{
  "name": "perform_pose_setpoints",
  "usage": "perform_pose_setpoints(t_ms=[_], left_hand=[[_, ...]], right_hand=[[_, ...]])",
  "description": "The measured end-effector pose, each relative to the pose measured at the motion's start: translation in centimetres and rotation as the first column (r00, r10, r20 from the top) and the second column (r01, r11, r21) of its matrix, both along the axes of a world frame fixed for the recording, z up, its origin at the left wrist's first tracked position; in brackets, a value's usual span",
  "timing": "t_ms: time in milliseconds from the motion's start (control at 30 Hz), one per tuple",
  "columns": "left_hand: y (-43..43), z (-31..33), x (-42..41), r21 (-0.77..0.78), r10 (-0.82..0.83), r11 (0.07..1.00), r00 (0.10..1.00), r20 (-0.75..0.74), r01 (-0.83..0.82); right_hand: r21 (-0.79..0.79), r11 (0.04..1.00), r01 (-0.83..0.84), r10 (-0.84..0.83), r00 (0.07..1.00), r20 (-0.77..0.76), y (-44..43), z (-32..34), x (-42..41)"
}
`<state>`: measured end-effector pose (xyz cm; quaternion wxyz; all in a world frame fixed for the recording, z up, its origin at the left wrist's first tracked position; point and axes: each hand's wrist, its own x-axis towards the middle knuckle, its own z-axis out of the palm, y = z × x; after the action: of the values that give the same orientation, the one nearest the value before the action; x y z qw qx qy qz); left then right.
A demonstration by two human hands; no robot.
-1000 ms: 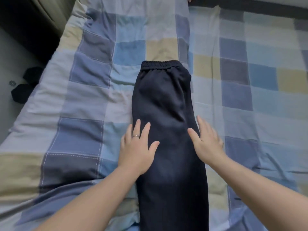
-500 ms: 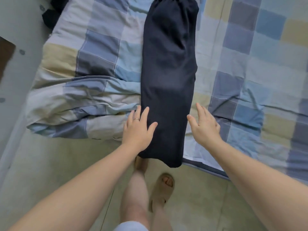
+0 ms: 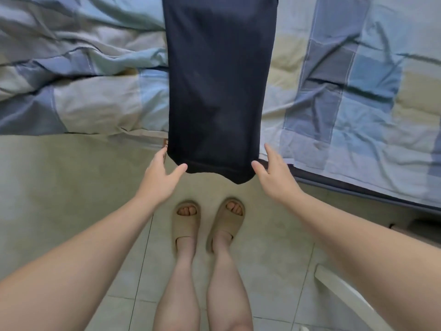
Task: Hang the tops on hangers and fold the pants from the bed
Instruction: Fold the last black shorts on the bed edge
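Surface notes:
- pants (image 3: pixel 219 91): dark navy cloth, matt, fine even weave or knit, smooth, no sheen.
- bed cover (image 3: pixel 346 80): soft cloth in blue, grey and beige check, matt, creased and rumpled.
- floor (image 3: pixel 71 187): pale tiles, smooth, dull sheen, thin grout lines.
- slippers (image 3: pixel 186 225): beige, moulded foam or rubber look, matt, smooth.

One view only, head-worn, wide-angle. Pitched steeply down, almost plumb over the wearer's feet (image 3: pixel 186 222) on the tiled floor (image 3: pixel 71 187). Faces the bed edge (image 3: pixel 358 192): checked quilt (image 3: pixel 346 80) across the top, dark pants (image 3: pixel 219 80) top centre. Close range; the left hand (image 3: pixel 160 177) and right hand (image 3: pixel 274 177) reach in from the bottom corners.
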<state>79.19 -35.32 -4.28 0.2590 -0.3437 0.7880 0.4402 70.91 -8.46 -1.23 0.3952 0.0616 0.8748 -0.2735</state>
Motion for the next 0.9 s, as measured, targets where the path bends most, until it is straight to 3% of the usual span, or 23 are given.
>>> perform_pose_setpoints(t_ms=[233, 400, 567, 767, 900], left_hand=[[-0.1, -6.8, -1.2, 0.078, 0.154, 0.986, 0.978, -0.14, -0.145], [1.6, -7.2, -1.5, 0.21, 0.174, 0.968, 0.973, -0.149, -0.14], [3.4, -4.8, -0.1, 0.232, 0.155, 0.962, 0.988, -0.022, -0.146], [1.8, 0.0, 3.1, 0.336, 0.012, 0.938, 0.973, 0.229, -0.09], [0.4, 4.6, 5.7, 0.348, -0.085, 0.937, 0.95, 0.301, -0.026]], right_hand=[[-0.085, 0.97, 0.227, -0.237, 0.962, -0.137, -1.4, -7.1, 0.9], [-0.217, 0.905, 0.366, -0.392, 0.916, -0.087, -1.5, -8.3, 2.0], [-0.33, 0.781, 0.53, -0.512, 0.846, 0.148, -2.2, -6.4, 2.4], [-0.248, 0.827, 0.505, -0.426, 0.85, 0.311, -2.3, -2.4, 5.6], [-0.175, 0.834, 0.523, -0.443, 0.824, 0.355, -1.1, 1.8, 10.3]])
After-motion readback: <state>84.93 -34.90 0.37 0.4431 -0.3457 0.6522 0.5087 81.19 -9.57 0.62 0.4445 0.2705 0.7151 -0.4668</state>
